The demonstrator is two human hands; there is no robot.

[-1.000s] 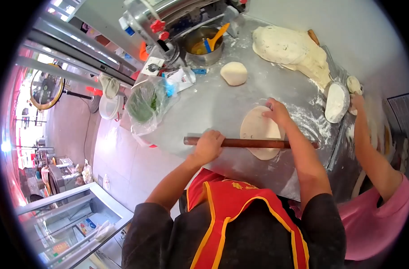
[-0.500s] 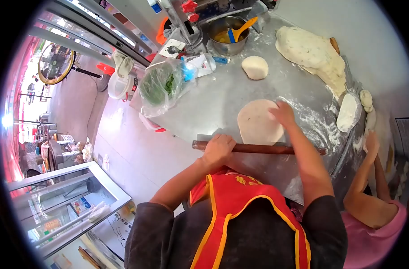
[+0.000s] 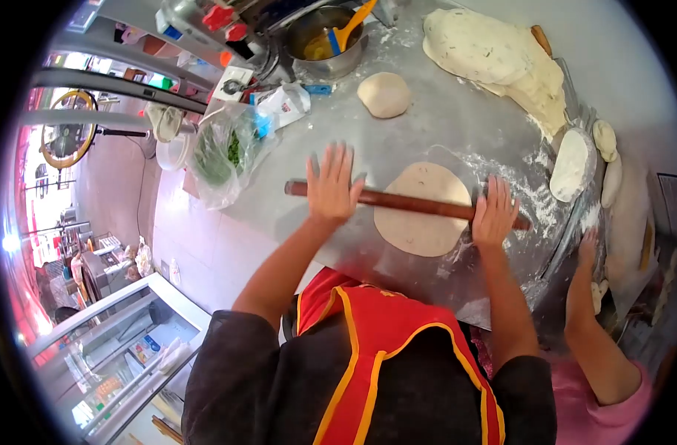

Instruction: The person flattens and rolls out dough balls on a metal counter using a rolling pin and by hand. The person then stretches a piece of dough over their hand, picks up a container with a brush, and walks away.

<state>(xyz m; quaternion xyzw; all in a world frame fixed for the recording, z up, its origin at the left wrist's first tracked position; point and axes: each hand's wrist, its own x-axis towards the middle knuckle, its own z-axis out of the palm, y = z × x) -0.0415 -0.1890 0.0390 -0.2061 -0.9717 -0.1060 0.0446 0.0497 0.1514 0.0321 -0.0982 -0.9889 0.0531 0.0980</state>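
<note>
A brown wooden rolling pin [image 3: 416, 204] lies across a flat round sheet of dough [image 3: 420, 231] on the metal worktop. My left hand [image 3: 332, 189] rests on the pin's left part, palm down, fingers stretched out. Near the other end, my right hand [image 3: 494, 215] presses on the pin with straight fingers, beside the sheet's right edge. Neither hand is wrapped round the pin. Beyond the sheet sits a round ball of dough [image 3: 384, 95]. White flour [image 3: 535, 194] is scattered to the right of my right hand.
A large dough mass [image 3: 487, 52] lies back right, near a flour-filled scoop [image 3: 573, 167]. At the back stands a metal bowl [image 3: 327, 52] with an orange-handled brush [image 3: 346, 30]. A bag of greens [image 3: 223, 152] sits left. Another person's arm [image 3: 587, 319] reaches in at right.
My right hand has left the dough sheet for the pin's right part. The pin has moved from the sheet's near edge onto its middle. My left hand has flattened out on the pin.
</note>
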